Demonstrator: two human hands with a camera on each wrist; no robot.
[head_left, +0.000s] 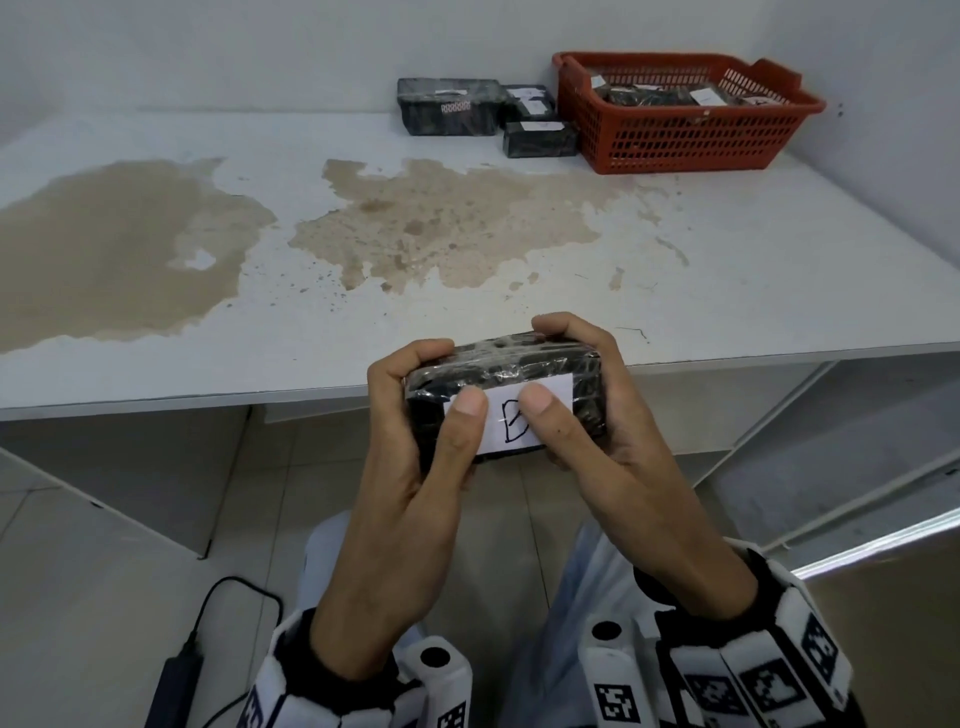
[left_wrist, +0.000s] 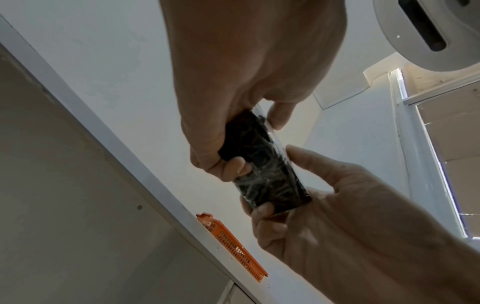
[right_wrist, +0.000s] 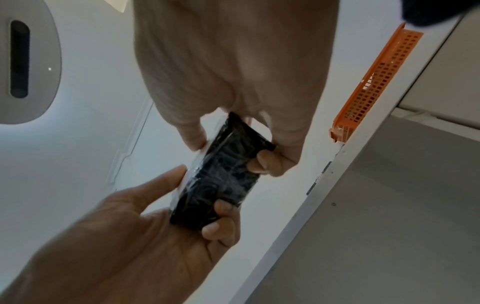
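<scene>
light: bright, even | shadows: soft | wrist views: dim, blurred

label (head_left: 506, 418) ends — under thumbs (head_left: 465, 415), basket tags (head_left: 705, 96) illegible

White table (head_left: 753, 270) with broad brown stains (head_left: 130, 249), plain white walls (head_left: 208, 52), pale tiled floor (head_left: 301, 467) beneath

Both forearms reach fwd, roughly parallel, hands level & side by side. L hand (head_left: 410, 467) & R hand (head_left: 613, 457) each grip one end of a wrapped block (head_left: 519, 364). Fingers curl over its far edge and under it. Thumbs (head_left: 467, 410) lie flat on the near face, tips close but apart.
</scene>
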